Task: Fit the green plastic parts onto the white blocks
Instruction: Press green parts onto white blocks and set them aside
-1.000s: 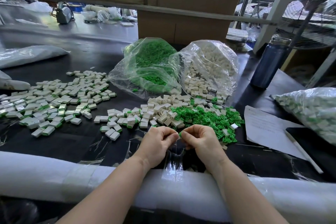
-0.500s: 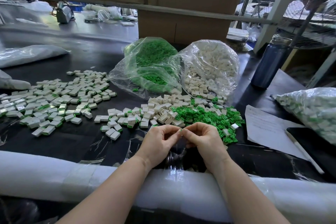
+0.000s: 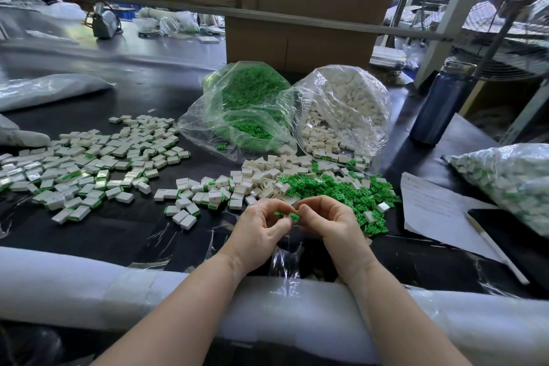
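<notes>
Hands lifted slightly since earlier, left hand (image 3: 261, 229) and right hand (image 3: 329, 223) together, fingertips pinching a green part (image 3: 294, 216), just before the loose pile of white blocks (image 3: 261, 178) on the black table (image 3: 166, 92).

I count two open clear bags (image 3: 335, 110) at the back, one green-filled, one white. One blue bottle (image 3: 439, 107). I see two hands (image 3: 300, 226).

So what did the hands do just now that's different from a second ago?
Not much. The left hand and right hand stayed together in the same spot, fingertips meeting. More of the green part now shows between the fingers, with another bit of green under the left fingers. Nothing was picked up or dropped. The heaps of finished blocks, loose green parts and both bags stayed put.
</notes>
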Available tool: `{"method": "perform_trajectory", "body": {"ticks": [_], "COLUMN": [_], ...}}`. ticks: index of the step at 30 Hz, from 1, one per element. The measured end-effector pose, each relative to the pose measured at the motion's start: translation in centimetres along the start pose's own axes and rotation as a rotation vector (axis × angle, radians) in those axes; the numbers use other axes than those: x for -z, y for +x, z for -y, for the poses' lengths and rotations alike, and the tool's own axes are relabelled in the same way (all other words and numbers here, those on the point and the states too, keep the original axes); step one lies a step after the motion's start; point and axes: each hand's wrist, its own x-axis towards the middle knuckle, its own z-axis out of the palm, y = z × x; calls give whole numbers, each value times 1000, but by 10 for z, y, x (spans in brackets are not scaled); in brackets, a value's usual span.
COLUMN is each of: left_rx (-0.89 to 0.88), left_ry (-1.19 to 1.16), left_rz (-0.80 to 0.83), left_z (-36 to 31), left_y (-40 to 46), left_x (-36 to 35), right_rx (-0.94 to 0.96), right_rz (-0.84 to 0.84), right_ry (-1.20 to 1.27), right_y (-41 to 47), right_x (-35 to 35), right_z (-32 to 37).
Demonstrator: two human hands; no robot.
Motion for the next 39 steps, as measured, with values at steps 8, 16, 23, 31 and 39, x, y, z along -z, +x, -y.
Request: {"method": "perform_trajectory", "body": {"ticks": [8,16,23,31,39], "left_rx": [-43,-100,-122,-139,-158], "left_ry": [-19,105,160,157,145], "left_rz": [67,88,118,124,123], "left_z": [3,1,1,0,-1], "left_y": [0,-1,-1,-1,-2], "left_x": [-1,-2,-4,-5,-5], "right_rx": [-100,-115,-109,-90,-93], "right_rz": [184,170,143,125,110], "right_ry": [-65,-34,-23,-61,-62], "right_y": [-1,-2,-4,-4,-5], "right_x": [-5,-3,-3,-3,-4], "right_z": [5,5,7,8,8]}}
